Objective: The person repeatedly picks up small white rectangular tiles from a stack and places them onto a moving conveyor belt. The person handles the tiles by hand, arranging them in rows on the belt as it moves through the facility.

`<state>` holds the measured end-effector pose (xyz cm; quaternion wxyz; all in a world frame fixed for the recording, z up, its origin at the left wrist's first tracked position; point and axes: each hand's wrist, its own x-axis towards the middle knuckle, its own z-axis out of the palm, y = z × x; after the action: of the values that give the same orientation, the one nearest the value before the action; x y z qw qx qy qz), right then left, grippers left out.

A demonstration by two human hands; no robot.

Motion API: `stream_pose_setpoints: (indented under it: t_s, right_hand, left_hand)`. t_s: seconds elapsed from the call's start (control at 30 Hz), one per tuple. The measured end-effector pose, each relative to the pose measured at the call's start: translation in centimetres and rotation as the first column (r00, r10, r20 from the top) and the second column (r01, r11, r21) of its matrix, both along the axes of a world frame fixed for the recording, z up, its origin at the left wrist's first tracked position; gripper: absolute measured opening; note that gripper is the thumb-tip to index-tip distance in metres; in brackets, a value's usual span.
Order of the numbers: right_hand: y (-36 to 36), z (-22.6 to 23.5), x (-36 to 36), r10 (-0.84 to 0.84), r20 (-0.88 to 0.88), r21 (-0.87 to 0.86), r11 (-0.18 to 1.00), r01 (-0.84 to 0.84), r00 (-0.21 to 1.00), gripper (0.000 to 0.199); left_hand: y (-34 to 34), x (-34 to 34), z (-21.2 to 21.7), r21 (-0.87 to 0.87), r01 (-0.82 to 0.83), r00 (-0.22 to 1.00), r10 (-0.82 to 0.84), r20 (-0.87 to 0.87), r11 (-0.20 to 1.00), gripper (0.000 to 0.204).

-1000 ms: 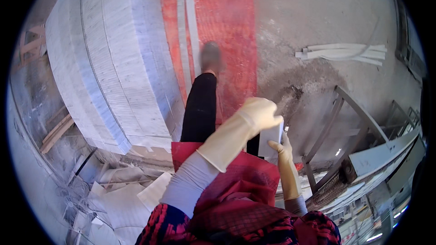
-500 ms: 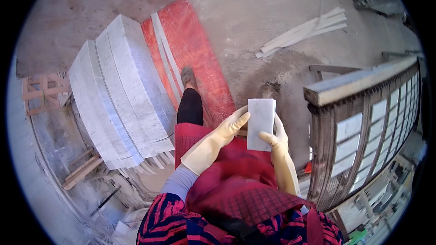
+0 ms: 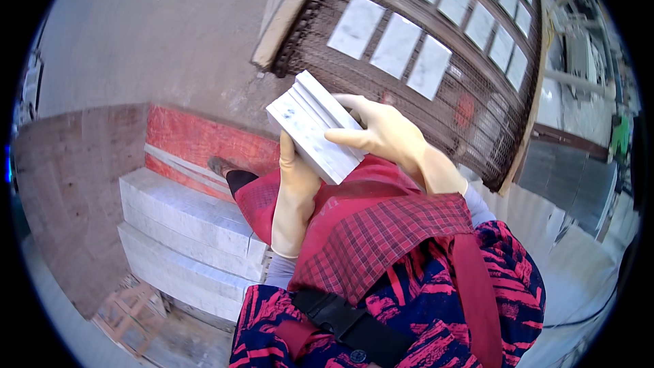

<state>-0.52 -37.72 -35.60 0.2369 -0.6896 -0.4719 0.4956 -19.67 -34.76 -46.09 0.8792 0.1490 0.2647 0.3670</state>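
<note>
In front of my red apron I hold a small stack of white marble tiles (image 3: 310, 129), tilted, with layers a little offset along one side. My left hand (image 3: 296, 180), in a cream rubber glove, grips the stack from below and its near left side, thumb up along the edge. My right hand (image 3: 392, 133), gloved alike, closes on the right side with its thumb across the tiles. Beyond the right hand, rectangular white marble tiles (image 3: 396, 42) lie in spaced rows on a brown mesh conveyor belt (image 3: 320, 71). The fingers under the stack are hidden.
A pale rail (image 3: 289, 17) edges the conveyor's near end. Large stacks of white slabs (image 3: 191, 225) stand at lower left beside a red board (image 3: 204, 140) on the floor. A brown panel (image 3: 75, 184) lies further left, a wooden frame (image 3: 133, 317) below it.
My view has swung right, bringing the conveyor up ahead and the slab stacks to the lower left. The held tiles have tilted, showing their stepped edges; both hands keep hold.
</note>
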Motion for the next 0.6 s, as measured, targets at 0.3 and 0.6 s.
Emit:
stream_pose_setpoints:
  t_s: [0.3,0.6]
  right_hand:
    - [-6.0,-5.2,6.7,-0.379,-0.217,-0.208,0.918,0.337,0.899,0.061]
    - [-10.6,-6.0,8.0,-0.546,-0.306,-0.166,0.837,0.521,0.78,0.054]
  left_hand:
    - [-1.4,4.9,-1.0,-0.122,0.324,0.946,-0.321,0.04,0.938,0.087]
    - [-3.3,7.1,-0.3,-0.275,0.407,0.914,-0.39,0.116,0.871,0.08]
